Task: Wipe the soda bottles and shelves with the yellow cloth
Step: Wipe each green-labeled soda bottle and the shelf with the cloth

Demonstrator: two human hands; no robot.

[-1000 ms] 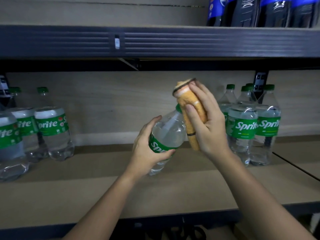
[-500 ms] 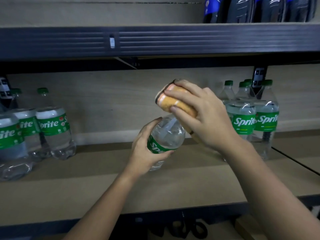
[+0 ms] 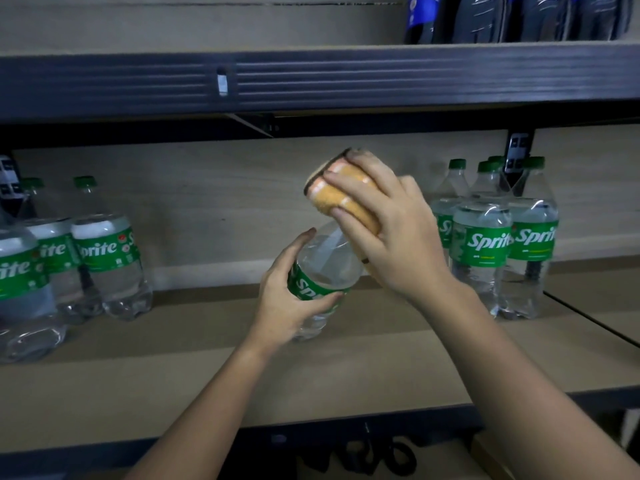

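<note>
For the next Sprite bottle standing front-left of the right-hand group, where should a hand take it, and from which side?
Probably round the labelled waist of that Sprite bottle, coming from the front left. It stands upright, the label band is straight and cylindrical, other bottles crowd its right and rear, and the bare shelf lies open on that side.

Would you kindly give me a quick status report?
Left hand grips Sprite bottle, tilted above shelf. Right hand wraps yellow cloth over its top. Nothing in the way.
</note>
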